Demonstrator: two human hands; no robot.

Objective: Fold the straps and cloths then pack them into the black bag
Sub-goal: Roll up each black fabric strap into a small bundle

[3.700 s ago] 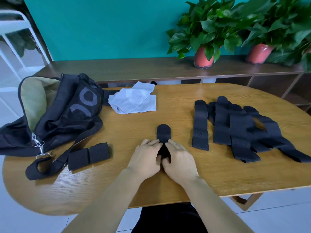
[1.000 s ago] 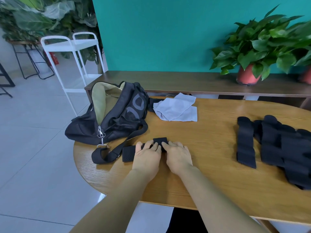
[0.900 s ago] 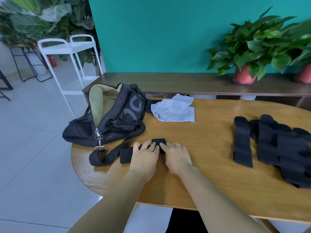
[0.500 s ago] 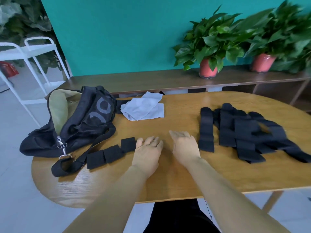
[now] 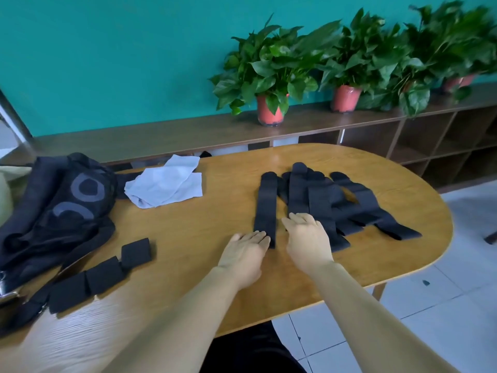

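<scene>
On my feed the room is mostly a teal wall [image 5: 107,63]. A long dark wooden shelf unit [image 5: 161,135] runs along its foot, with open cubbies at the right. Pale floor tiles [image 5: 430,305] show at lower right. An oval wooden table [image 5: 201,224] fills the middle of the view.

I count three potted plants [image 5: 270,76] in reddish pots on the shelf top. There is one black bag [image 5: 61,211], slumped at the table's left end with grey ring marks on its side. Beside the bag, toward the far edge, lies one crumpled white cloth [image 5: 166,187]; I cannot tell whether it is a single piece. On the right half a heap of unfolded black straps [image 5: 336,208] is fanned out, and they overlap too much for me to count. One long strap [image 5: 266,205] lies apart just left of the heap, running away from me. Three folded straps [image 5: 103,274] sit in a slanted row near the bag, close to the front edge.

Both hands are flat, palms down, fingers straight, gripping nothing. The left hand [image 5: 246,251] has its fingertips against the near end of the long strap, on its left side. The right hand [image 5: 306,238] is just right of that strap and rests on the near ends of the heap. The strap's near end lies between the two hands.
</scene>
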